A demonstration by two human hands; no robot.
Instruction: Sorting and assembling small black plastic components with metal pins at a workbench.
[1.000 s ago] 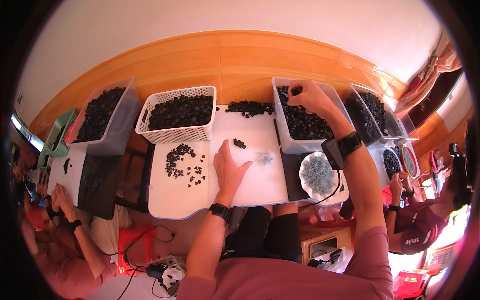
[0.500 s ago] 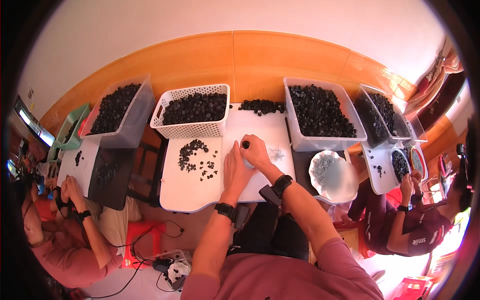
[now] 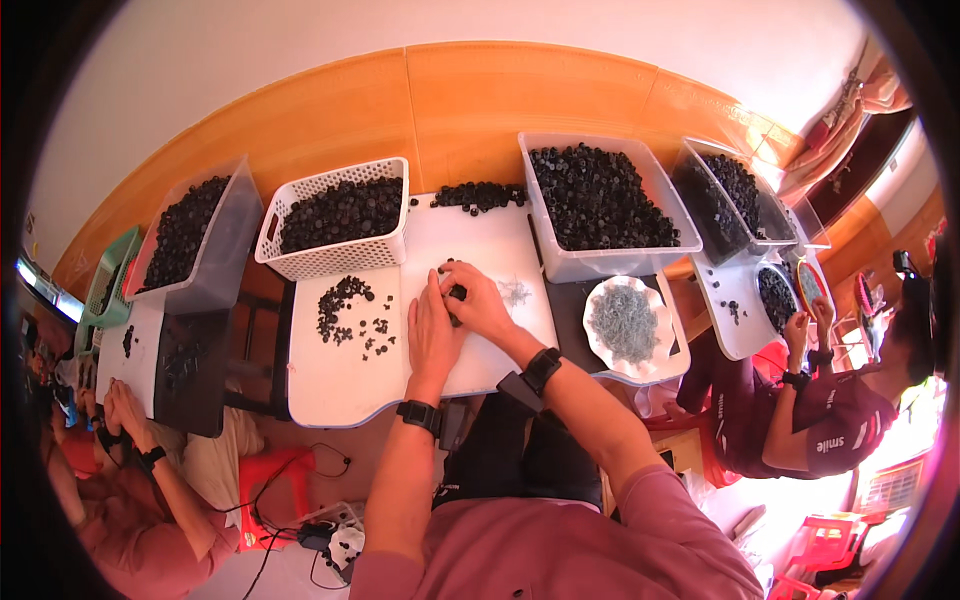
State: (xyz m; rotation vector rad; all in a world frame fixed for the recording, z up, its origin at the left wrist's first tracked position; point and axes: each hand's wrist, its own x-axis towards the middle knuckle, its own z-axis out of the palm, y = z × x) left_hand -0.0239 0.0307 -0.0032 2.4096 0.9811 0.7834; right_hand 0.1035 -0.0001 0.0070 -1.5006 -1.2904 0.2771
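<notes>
My left hand (image 3: 432,325) and my right hand (image 3: 482,303) meet over the white tabletop (image 3: 475,372). The right fingers curl closed around a small black round part (image 3: 457,292). My left fingers press together against the right hand, and what they grip is hidden from above. Left of them lie several loose black parts (image 3: 345,308), some round and some small and angular. Just right of my right hand is a thin scatter of small clear-grey pieces (image 3: 514,293).
At the back stand a white perforated basket (image 3: 335,253) and a clear bin (image 3: 615,262), both full of black parts, with a black pile (image 3: 480,196) between. A scalloped white bowl (image 3: 598,355) of grey pieces sits right. People work at both sides (image 3: 190,490), (image 3: 815,425).
The whole view has shifted, so the table appears farther left and slightly higher. My hands stay together, with the right fingers changed a little around the black part.
</notes>
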